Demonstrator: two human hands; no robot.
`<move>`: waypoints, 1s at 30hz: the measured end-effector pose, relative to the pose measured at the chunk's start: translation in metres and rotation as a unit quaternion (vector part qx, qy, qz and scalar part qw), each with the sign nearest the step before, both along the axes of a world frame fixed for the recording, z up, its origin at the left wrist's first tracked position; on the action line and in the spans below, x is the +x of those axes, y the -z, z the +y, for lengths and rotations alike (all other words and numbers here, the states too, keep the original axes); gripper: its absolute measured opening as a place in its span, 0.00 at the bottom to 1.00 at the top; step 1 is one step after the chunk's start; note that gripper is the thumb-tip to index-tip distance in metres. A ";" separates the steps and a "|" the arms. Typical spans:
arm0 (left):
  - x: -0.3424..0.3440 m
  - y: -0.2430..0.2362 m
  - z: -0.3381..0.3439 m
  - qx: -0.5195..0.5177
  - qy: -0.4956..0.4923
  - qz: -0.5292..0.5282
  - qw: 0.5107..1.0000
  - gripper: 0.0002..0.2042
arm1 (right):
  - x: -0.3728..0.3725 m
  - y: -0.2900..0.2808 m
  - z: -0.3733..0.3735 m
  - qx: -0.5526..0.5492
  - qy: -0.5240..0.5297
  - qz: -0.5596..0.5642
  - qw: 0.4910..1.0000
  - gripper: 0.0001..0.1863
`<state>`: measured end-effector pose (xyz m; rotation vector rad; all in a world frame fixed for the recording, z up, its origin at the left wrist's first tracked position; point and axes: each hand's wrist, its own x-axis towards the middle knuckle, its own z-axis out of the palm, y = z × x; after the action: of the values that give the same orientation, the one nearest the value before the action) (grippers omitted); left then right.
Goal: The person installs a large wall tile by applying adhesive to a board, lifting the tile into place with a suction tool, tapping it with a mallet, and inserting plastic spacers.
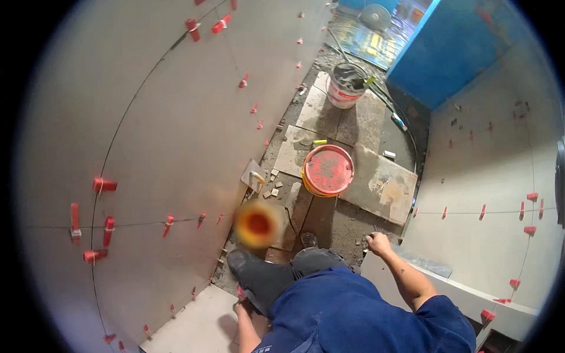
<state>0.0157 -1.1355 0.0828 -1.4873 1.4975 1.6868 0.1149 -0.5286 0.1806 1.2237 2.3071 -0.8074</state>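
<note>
My left hand (pixel 241 307) hangs low beside my bent left leg, partly hidden by it. A small red piece (pixel 240 290) shows at its fingers, close to the large grey wall tiles (pixel 159 129). Out to the right, my right hand (pixel 378 243) is closed with its fingers curled, above the pale ledge; whatever it may hold is hidden. Red levelling wedges (pixel 168 225) sit in clips along the tile joints of the left wall. More red wedges (pixel 483 212) line the joints on the right wall.
A lidded red bucket (pixel 329 170) stands ahead on loose floor boards (pixel 376 182). Beyond it is a white bucket (pixel 347 85) of grey mix. A trowel (pixel 253 176) leans by the left wall near small tile pieces. Hoses (pixel 406 117) run along the right; a blurred orange spot covers part of the view.
</note>
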 end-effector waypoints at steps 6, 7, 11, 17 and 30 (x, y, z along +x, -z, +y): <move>-0.090 0.014 0.090 0.001 0.324 -0.026 0.946 0.08 | 0.111 0.014 0.050 0.055 0.093 -0.126 0.986 0.21; -0.109 0.002 0.126 -0.020 0.317 -0.012 0.948 0.10 | 0.118 0.013 0.052 0.058 0.103 -0.130 0.984 0.21; -0.165 0.016 0.177 0.005 0.336 0.014 0.942 0.11 | 0.121 -0.004 0.053 0.026 0.179 -0.131 0.975 0.27; -0.242 0.054 0.248 0.046 0.466 -0.015 0.883 0.10 | 0.082 -0.028 0.046 0.083 0.277 -0.117 0.950 0.20; -0.491 -0.255 0.536 -0.408 0.459 0.658 0.436 0.14 | -0.044 -0.013 0.232 0.088 0.177 0.016 0.980 0.14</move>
<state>-0.4758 -0.5997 0.3381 1.1787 3.1630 1.0803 0.0713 -0.2962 0.1931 1.7472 2.2547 -0.7514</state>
